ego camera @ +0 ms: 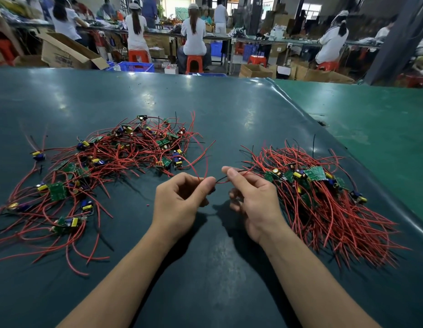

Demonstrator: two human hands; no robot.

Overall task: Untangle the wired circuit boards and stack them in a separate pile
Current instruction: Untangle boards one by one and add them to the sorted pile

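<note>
Seen from above the dark green counter (229, 110), with the two hands at its middle as landmark. Far left of the hands: a loose tangled heap (99, 166) of small green circuit boards with yellow and blue parts, red and black leads sprawling in every direction. At the heap's near edge, left of the hands, one green board (57, 191) lying flat among the strands. Next, the left hand (179, 200), fingers curled, thumb and forefinger pinching a red wire (204, 159) that loops up and back toward the heap. Just right of it, almost touching, the right hand (250, 197), thumb and forefinger pinching a thin black lead (221, 179) that runs across to the left fingers, remaining fingers loosely curled beneath. Whether a board hangs under the hands: cannot tell. Right of the hands, touching the right knuckles: the sorted pile (324, 197), boards bunched at the top, red leads combed roughly one way toward the viewer. Beyond the counter, behind the hands: seated workers in white tops on red stools (193, 63) along benches, with cardboard boxes.
</note>
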